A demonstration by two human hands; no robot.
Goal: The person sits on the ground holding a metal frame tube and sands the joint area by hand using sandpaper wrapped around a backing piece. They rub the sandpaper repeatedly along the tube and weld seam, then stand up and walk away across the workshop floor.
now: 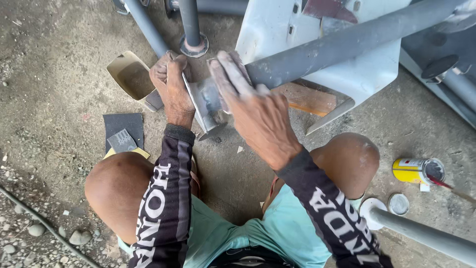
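Observation:
A grey metal tube (342, 44) runs from the upper right down to a flat metal end plate (206, 121) between my hands. My left hand (173, 84) grips the left edge of that plate. My right hand (253, 106) lies over the tube's end with its fingers stretched flat along it; whether something is under the fingers is hidden. My two bare knees and dark long sleeves fill the lower part of the view.
Dark sandpaper sheets (124, 131) lie on the concrete floor at the left, beside a yellowish scoop-shaped piece (130, 75). A yellow tin (416, 170) on its side, a round lid (398, 204), a white panel (357, 74) and more grey tubes (426, 233) surround me.

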